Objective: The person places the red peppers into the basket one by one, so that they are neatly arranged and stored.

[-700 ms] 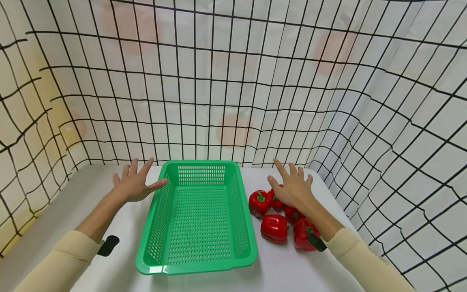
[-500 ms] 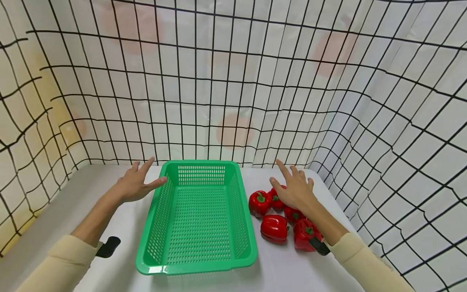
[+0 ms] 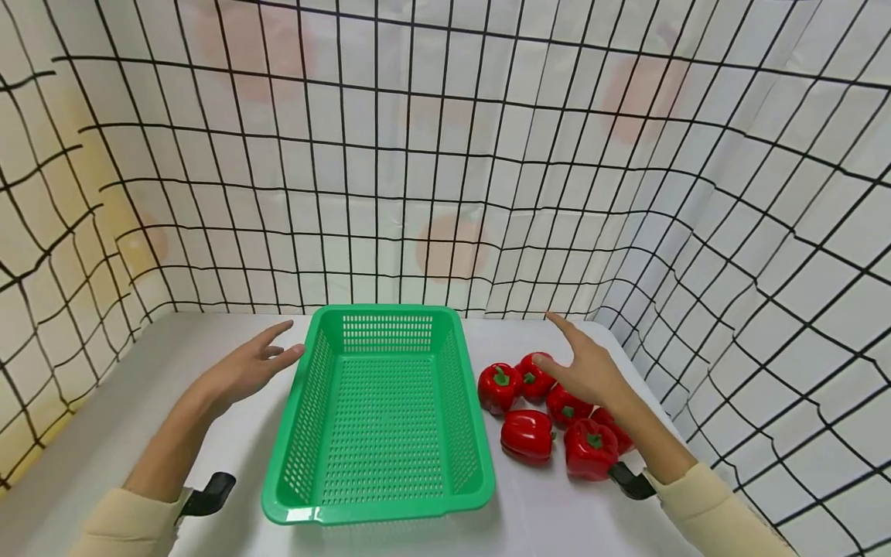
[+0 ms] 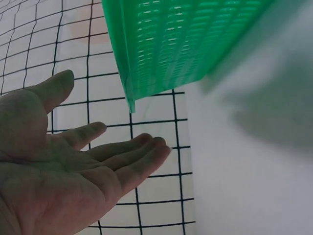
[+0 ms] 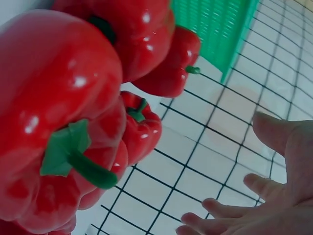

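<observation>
A green plastic basket (image 3: 379, 510) with perforated walls stands on the white table, nothing inside it. Left of its rim hovers my left hand (image 3: 244, 371), fingers extended and holding nothing; in the left wrist view its palm (image 4: 54, 186) faces up beside the basket wall (image 4: 166, 49). Several red bell peppers with green stems lie right of the basket, among them one on its side (image 3: 527, 437) and an upright one (image 3: 590, 449). Over the far peppers is my right hand (image 3: 592, 375), thumb and fingers spread. The right wrist view shows a large pepper (image 5: 63, 107) close by and the right hand (image 5: 259, 196) apart from it.
White walls with black grid netting (image 3: 390, 193) enclose the back and both sides of the table (image 3: 216, 456). A black wrist strap piece (image 3: 209, 495) hangs under the left sleeve, another (image 3: 632, 481) under the right.
My right hand has moved right and turned onto its side, uncovering more of the peppers. The left hand has dropped slightly and turned too. Basket and peppers stay in place.
</observation>
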The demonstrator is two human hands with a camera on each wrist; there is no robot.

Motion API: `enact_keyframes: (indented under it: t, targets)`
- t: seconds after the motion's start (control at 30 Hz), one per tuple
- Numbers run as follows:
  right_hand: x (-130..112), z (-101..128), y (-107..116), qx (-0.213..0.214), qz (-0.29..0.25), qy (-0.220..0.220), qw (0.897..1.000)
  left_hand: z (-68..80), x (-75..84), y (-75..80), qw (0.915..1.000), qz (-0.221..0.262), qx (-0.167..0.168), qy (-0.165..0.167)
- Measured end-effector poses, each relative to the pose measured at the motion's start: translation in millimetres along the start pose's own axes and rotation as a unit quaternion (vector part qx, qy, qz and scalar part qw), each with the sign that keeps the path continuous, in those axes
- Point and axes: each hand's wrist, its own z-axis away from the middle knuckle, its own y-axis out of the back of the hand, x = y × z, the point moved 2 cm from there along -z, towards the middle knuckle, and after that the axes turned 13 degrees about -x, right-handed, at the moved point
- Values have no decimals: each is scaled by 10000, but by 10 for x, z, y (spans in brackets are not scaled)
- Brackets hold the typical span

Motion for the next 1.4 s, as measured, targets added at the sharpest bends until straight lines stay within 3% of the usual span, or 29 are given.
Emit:
enact_keyframes:
  t: [0.17, 0.33, 0.6, 0.93, 1.17, 1.4]
  targets:
    - [113, 50, 77, -182, -362, -183, 9990, -5, -91, -98, 9980, 598, -102, -158]
    - [363, 123, 162, -309, -915, -79, 9953, -40, -186, -205, 9909, 1273, -216, -384]
    - [836, 318, 121, -613, -1959, -389, 9779, -91, -305, -275, 9760, 2008, -332, -770]
    - [1124, 489, 103, -688, -2168, -375, 9731, -119, -417, -295, 9651, 2353, -398, -1079]
    - [1305, 548, 68, -881, -2304, -441, 9681, -138, -450, -317, 9623, 2443, -308, -1159]
    - [1499, 548, -18, -1401, -2799, -146, 9496, -131, -457, -325, 9652, 2394, -55, -1053]
